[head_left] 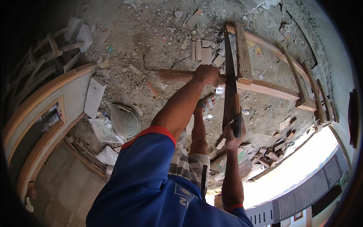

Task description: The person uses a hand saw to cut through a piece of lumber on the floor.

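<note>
My right hand (pixel 233 135) is wrapped round the handle of a handsaw (pixel 229 62). Its long dark blade points away from me and crosses a wooden beam (pixel 176 75); how deep the teeth sit in the wood I cannot tell. Left of the blade, my left hand (pixel 207 75) is closed on that beam. The beam forms one rail of a ladder-like wooden frame (pixel 244 56), whose crosspieces lie to the right of the saw. A sandalled foot (pixel 207 102) is under the beam, close to the blade.
Rubble and broken tiles (pixel 206 56) litter the dirt floor. To the left are a wooden door frame (pixel 49 92), a white block (pixel 95 97) and a round mesh-like object (pixel 125 120). Brick pieces (pixel 269 156) and a sack (pixel 230 160) lie at the near right, by a bright opening.
</note>
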Action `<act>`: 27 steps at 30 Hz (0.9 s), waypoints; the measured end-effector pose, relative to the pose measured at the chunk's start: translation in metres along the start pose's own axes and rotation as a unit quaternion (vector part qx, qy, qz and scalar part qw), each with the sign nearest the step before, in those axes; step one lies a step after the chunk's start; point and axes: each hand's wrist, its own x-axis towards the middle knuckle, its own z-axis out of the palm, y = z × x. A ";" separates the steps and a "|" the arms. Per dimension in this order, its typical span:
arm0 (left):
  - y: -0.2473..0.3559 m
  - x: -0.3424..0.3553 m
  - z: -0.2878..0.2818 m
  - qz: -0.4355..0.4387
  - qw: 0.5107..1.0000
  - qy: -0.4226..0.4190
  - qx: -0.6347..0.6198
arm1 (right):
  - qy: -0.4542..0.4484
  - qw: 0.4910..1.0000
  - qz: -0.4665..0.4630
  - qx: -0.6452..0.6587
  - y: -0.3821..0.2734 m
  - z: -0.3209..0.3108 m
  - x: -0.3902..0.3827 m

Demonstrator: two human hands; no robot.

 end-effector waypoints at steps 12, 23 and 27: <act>-0.002 -0.012 -0.002 -0.015 1.000 0.009 -0.019 | 0.000 0.987 0.013 -0.161 -0.088 -0.036 -0.141; -0.005 -0.006 0.011 0.018 1.000 -0.003 0.021 | 0.006 0.998 -0.006 0.064 -0.098 0.064 0.128; -0.004 -0.003 0.008 0.038 0.998 0.039 0.019 | -0.017 0.999 -0.038 0.019 -0.105 0.058 0.152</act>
